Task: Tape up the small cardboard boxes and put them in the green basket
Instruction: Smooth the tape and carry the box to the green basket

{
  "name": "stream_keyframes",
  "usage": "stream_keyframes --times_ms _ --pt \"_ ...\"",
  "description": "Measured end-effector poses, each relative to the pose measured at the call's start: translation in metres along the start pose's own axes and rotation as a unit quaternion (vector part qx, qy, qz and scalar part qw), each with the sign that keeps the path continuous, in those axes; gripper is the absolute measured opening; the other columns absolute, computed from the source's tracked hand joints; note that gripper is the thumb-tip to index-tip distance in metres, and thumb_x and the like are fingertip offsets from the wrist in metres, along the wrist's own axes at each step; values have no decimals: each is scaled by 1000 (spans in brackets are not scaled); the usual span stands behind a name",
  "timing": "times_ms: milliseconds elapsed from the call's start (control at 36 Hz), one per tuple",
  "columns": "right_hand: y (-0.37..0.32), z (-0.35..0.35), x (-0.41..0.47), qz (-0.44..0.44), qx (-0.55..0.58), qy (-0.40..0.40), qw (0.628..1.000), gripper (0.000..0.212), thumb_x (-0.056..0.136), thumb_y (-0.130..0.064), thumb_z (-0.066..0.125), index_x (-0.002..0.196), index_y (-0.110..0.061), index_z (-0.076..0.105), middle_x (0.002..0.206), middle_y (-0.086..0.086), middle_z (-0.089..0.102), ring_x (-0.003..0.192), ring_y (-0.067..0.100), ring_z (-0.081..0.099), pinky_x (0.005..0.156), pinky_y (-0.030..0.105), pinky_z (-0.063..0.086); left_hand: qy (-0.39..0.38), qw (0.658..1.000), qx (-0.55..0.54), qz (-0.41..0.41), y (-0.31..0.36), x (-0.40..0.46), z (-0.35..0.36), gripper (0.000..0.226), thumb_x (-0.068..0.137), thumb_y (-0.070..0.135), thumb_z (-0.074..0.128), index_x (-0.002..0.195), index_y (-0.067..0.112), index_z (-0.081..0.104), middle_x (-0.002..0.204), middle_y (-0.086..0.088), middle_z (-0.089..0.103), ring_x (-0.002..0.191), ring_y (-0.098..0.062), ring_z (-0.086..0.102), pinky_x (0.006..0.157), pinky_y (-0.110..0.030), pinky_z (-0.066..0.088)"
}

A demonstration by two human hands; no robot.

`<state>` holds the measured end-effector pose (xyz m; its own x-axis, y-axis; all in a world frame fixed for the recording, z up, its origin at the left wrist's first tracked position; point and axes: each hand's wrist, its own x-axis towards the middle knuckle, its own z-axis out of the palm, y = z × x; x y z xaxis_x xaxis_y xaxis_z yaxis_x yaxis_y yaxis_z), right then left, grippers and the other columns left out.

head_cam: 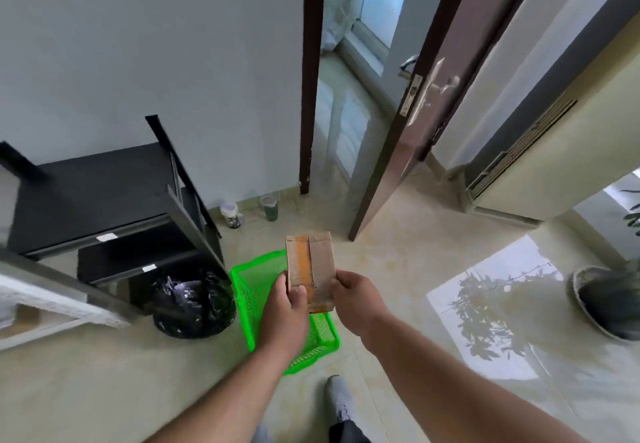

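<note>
Both hands [289, 307] [356, 295] gripping taped box [310, 269], above green basket [249, 281]

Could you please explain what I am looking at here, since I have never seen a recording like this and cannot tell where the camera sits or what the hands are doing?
There is no machine: a person wears a wide-angle camera on the head, looking forward and down, so the two bare arms are their own. The left hand and right hand together hold a small cardboard box with a strip of tape along its top. Below it on the tiled floor stands the green basket. Beside that are a black rubbish bag and a dark shelf unit. An open door is ahead.
</note>
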<state>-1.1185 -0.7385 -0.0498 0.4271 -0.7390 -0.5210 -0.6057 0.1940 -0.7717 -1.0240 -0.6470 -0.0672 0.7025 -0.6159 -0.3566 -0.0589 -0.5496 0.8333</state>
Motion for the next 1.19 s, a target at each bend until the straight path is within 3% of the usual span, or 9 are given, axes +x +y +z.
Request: stream_keyframes --times_ms 111,333,417,472,583,861,1000,1083,1194 --pt "10 -2 35 5 -15 -47 999 30 97 -11 47 105 -12 76 98 10 77 75 15 59 62 23 45 54 997 -22 -53 -4 15 20 13 101 16 51 113 13 54 90 3 61 76 -19 54 60 -27 30" --pt "26 21 101 25 -40 -107 993 28 90 -11 52 88 -20 78 71 -4 70 62 14 54 65 34 46 88 989 -14 -119 -24 62 30 9 101 16 49 103 22 54 99 1 63 90 -24 59 62 -26 37" --pt "21 39 124 29 -36 -131 990 29 92 -14 55 89 -31 79 81 0 75 72 17 61 76 42 56 84 985 15 -148 -37 85 20 34 104 28 45 133 14 54 132 -7 61 122 -28 56 90 -27 45" --pt "18 47 134 41 -37 -137 989 29 96 -18 57 116 -29 75 108 7 75 89 21 67 81 37 55 106 980 23 -169 -40 95 8 51 105 32 42 152 12 38 154 -10 43 141 -26 41 112 -32 33" --pt "19 50 143 57 -62 -131 988 44 98 -24 59 142 -17 59 126 8 68 103 26 66 85 32 51 150 972 18 -178 -45 98 -10 52 105 31 40 154 14 34 157 -10 39 143 -24 39 117 -36 30" --pt "-21 46 135 22 -70 -126 989 29 100 -17 55 124 -9 67 82 6 61 68 22 52 62 28 40 201 963 -12 -177 -37 74 -50 47 104 21 43 150 9 41 151 -11 47 138 -21 46 110 -28 33" --pt "-51 60 118 -1 -59 -135 989 25 97 -19 58 117 -12 71 84 4 60 73 21 51 67 31 42 227 961 -20 -154 -28 56 -86 46 105 19 42 149 8 41 151 -9 47 137 -19 47 101 -19 30" --pt "-65 77 99 -17 -71 -140 988 18 95 -24 57 90 -8 63 72 -2 53 64 19 47 62 29 37 252 956 -35 -147 -25 37 -115 45 105 17 42 149 8 42 151 -8 48 137 -18 47 99 -17 30" --pt "-92 108 60 -30 -68 -181 981 15 98 -20 54 89 -13 62 75 3 55 71 20 52 66 31 41 282 949 -46 -137 -29 5 -163 47 105 20 41 152 11 39 153 -5 46 138 -17 45 103 -21 30"
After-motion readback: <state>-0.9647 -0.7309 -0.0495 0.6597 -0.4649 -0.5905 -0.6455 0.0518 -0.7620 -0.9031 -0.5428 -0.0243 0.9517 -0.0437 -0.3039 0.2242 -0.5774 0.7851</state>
